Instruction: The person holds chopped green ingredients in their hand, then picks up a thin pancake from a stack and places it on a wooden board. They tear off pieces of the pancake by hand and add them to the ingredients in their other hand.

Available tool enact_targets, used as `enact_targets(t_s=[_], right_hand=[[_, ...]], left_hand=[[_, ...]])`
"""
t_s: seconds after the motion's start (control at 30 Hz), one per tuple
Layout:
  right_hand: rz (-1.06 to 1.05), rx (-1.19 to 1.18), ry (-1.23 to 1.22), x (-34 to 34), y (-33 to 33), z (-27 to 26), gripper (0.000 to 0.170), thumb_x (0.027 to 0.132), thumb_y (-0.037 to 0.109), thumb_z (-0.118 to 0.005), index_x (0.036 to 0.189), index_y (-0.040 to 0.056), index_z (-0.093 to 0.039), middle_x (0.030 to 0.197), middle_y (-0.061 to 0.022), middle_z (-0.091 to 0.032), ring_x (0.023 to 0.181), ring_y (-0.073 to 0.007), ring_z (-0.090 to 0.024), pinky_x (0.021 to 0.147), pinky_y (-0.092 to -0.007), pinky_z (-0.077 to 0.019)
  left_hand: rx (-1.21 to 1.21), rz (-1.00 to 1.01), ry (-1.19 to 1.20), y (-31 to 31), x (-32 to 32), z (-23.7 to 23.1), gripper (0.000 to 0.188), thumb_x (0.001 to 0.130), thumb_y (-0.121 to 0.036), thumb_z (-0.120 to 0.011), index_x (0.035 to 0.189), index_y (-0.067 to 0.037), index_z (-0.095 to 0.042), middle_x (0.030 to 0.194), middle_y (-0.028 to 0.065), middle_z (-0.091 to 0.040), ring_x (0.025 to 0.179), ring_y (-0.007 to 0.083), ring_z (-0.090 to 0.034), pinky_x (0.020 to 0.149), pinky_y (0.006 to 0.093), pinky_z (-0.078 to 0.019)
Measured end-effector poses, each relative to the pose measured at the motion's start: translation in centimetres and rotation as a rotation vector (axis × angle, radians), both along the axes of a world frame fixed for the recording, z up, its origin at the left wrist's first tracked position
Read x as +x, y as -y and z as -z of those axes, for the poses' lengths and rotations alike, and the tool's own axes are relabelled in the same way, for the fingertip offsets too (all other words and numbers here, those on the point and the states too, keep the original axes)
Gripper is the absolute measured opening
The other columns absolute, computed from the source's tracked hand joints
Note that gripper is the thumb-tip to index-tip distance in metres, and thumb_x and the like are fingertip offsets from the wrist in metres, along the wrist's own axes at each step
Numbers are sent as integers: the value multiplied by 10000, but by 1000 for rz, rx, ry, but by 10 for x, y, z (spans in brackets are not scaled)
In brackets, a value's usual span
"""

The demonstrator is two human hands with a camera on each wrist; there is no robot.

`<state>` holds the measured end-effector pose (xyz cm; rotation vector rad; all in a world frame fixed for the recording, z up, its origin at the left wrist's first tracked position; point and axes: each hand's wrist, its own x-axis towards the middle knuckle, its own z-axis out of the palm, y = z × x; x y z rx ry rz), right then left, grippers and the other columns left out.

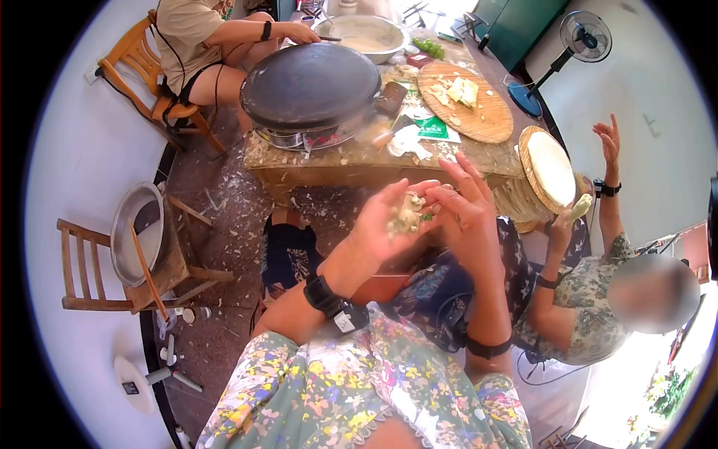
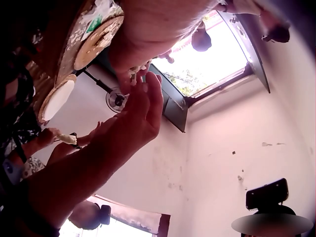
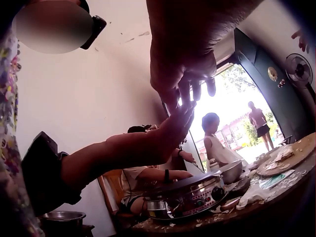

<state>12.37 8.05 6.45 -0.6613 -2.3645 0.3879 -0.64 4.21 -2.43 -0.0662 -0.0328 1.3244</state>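
Crumbly pale food with green bits (image 1: 407,215) lies in the upturned palm of the left hand (image 1: 378,224), its fingers extended in the head view. Over it, the right hand (image 1: 470,224) has fingertips at the left fingers and the food's edge; some of its fingers are straight. From the left wrist view, the right hand (image 2: 136,111) reaches up to the food (image 2: 138,71). Seen from the right wrist, the left hand (image 3: 173,131) meets the loosely bent fingers of the right hand (image 3: 185,64), which hide the food.
Beyond the hands stands a littered table (image 1: 329,176) with a round black griddle (image 1: 310,86), a metal bowl (image 1: 366,37) and a round board (image 1: 486,116) of food pieces. A seated person (image 1: 591,292) at right holds a pale roll (image 1: 580,207). Another sits at upper left, beside the griddle.
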Motion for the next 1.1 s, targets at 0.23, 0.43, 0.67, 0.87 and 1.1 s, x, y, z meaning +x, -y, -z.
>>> enact_targets(t_s=[0.23,0.43,0.67,0.87,1.1], right_hand=[[11,-112,0,-11,5,-2,140,706,-6,-591,823,25,-661,1213,-123,-544,1256,-310,-379,929,-371,-415],[-8,-527,-113,-12,-6,9,36,744,8,-595,750,-13,-624,1232,-114,-530,1245,-216,-391,756,-274,-502],[-11,-961,-329,-3,-17,14,73,779,18,-558,734,-33,-585,1233,-146,-514,898,-143,-606,689,-227,-507],[-123,-1090,-495,8,-20,22,88,798,46,-514,747,-12,-556,1237,-194,-493,837,-178,-625,714,-271,-520],[-312,-1270,-721,19,-30,35,85,822,93,-512,814,11,-532,1248,-224,-474,981,-245,-584,859,-352,-476]], left_hand=[[-28,19,-130,4,2,7,303,922,-267,-455,1095,-28,-521,1060,109,-603,978,236,-595,866,429,-489],[-18,-3,-136,5,3,0,324,932,-294,-436,1106,-31,-512,1079,120,-588,975,246,-594,875,447,-489],[-39,15,-33,1,0,0,461,952,-323,-361,1142,85,-462,1115,200,-558,1037,317,-555,971,482,-413],[3,25,18,-1,1,3,504,960,-320,-318,1189,116,-428,1168,238,-525,1111,367,-495,1012,487,-364],[54,42,58,-5,3,2,506,961,-311,-303,1189,123,-428,1204,262,-496,1141,417,-456,1019,487,-352]])
